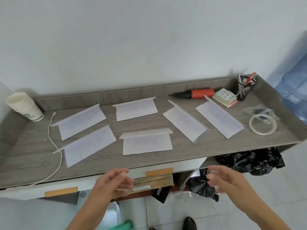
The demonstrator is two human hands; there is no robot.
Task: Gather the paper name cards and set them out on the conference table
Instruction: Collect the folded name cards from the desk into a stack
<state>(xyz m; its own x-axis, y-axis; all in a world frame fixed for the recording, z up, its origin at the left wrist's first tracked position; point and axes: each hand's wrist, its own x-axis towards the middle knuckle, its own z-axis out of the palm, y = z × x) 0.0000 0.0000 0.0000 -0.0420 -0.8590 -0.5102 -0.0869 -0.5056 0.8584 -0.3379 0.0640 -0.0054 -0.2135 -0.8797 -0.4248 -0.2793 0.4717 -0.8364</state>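
Six name cards lay on the grey wood-grain counter (pixel 149 163) against a white wall.

We held our left hand (pixel 114 181) and right hand (pixel 222 178) below the front edge, both loose and unclenched, grasping nothing. The two left cards (pixel 81 122) (pixel 89 145) ran long-axis up to the right, the two middle cards (pixel 136 109) (pixel 147 141) lay nearly level, and the two right cards (pixel 185 123) (pixel 219 118) slanted down to the right. A tape roll (pixel 262 124) and a paper cup (pixel 23 106) sat at the ends.

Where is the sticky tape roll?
In the head view, the tape roll lies flat at the right end of the counter, just right of the rightmost name card and in front of the pen holder.
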